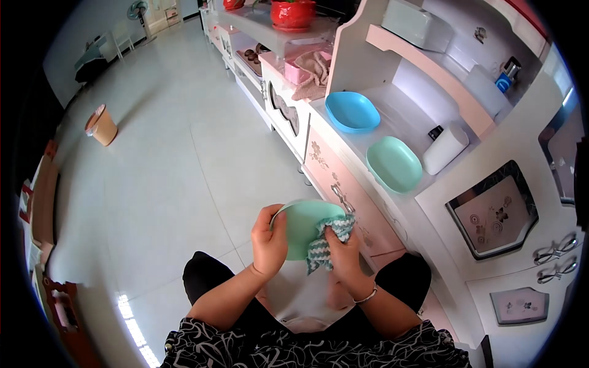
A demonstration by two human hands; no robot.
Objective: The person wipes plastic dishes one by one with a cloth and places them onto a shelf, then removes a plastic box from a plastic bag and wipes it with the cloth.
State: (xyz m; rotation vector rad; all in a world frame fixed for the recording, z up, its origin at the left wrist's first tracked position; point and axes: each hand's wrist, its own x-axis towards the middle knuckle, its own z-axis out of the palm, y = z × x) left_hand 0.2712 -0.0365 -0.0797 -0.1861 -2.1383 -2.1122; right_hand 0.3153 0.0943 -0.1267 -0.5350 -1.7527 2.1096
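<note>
"Mint green fills the middle of my feed, just below centre: a bowl (299, 228), tilted, its inside partly in view. How do you read the hands?"

"I see the left hand (270, 242) closed on the rim at the left of the bowl, and the right hand (345, 254) bunching a striped cloth (319, 250) against the right side. Whether the right fingers grip the bowl behind that cloth, I cannot tell"

"So I'd call this the wiping step. Anything else like it about?"

"On the counter (402, 119), towards the upper right of the frame, I have a blue bowl (353, 113) and, near it and lower, a second green bowl (394, 164). I can't judge from my seat whether either is wiped"

"And the next move, if I were guiding it?"

"I'd say it calls for a firm left grip, a turn of the rim, and light pressure through the cloth, since the wall looks thin and could slip"
</note>
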